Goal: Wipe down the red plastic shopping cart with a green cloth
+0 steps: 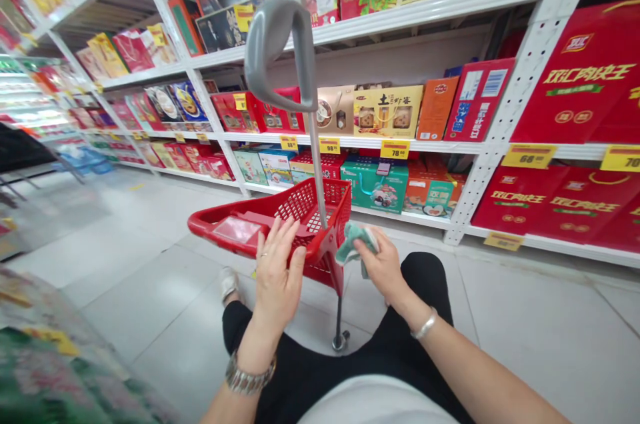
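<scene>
Right hand (383, 265) clutches teal cloth (356, 244).

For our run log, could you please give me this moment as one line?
left hand: open, at red trolley basket | right hand: holding teal cloth | setting: gift-box shelves

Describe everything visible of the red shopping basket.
The red plastic shopping basket has latticed mesh sides, a rounded rim and a clear label panel at one end. A metal pole rises from it to a curved grey grip; a dark stem runs down to a caster on the tiled floor. The left hand is in front of it, contact unclear; the right hand holds a teal cloth beside the pole.
</scene>
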`<state>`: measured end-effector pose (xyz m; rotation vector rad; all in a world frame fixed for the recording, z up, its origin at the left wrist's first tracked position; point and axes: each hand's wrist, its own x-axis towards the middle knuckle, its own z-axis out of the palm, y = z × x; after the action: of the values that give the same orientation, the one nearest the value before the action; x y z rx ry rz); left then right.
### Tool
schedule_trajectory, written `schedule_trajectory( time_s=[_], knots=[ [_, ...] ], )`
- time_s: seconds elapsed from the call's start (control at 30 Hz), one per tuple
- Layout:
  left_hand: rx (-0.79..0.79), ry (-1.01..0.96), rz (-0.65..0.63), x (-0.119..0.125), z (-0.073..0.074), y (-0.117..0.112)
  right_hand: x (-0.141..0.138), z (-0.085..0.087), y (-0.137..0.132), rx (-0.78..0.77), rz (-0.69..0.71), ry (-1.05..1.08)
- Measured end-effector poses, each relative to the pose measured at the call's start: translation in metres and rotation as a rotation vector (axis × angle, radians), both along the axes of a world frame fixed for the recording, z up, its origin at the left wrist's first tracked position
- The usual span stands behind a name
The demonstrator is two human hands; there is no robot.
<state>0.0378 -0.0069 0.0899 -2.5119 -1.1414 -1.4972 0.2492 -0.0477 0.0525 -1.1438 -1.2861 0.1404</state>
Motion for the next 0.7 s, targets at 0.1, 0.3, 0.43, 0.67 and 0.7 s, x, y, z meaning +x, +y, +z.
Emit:
schedule_trajectory(
  time_s=[0.1, 0.3, 0.43, 0.67, 0.7],
  knots=[
    [0.013, 0.025, 0.081, 0.001, -0.009, 0.002, -0.01, 0.023, 0.029, -0.023, -0.021, 0.251],
    [0.024, 0.023, 0.207, -0.019, -0.009, 0.013, -0.065, 0.019, 0.071, 0.102, 0.203, 0.012],
    [-0.01, 0.004, 0.284, -0.037, -0.005, 0.02, -0.065, -0.016, 0.086, 0.147, 0.25, -0.288],
    [-0.071, 0.041, 0.411, -0.068, -0.005, 0.039, -0.024, -0.029, 0.112, 0.055, 0.307, -0.737],
    [-0.081, 0.035, 0.406, -0.073, -0.004, 0.042, -0.015, -0.029, 0.114, 0.002, 0.289, -0.78]
  ],
)
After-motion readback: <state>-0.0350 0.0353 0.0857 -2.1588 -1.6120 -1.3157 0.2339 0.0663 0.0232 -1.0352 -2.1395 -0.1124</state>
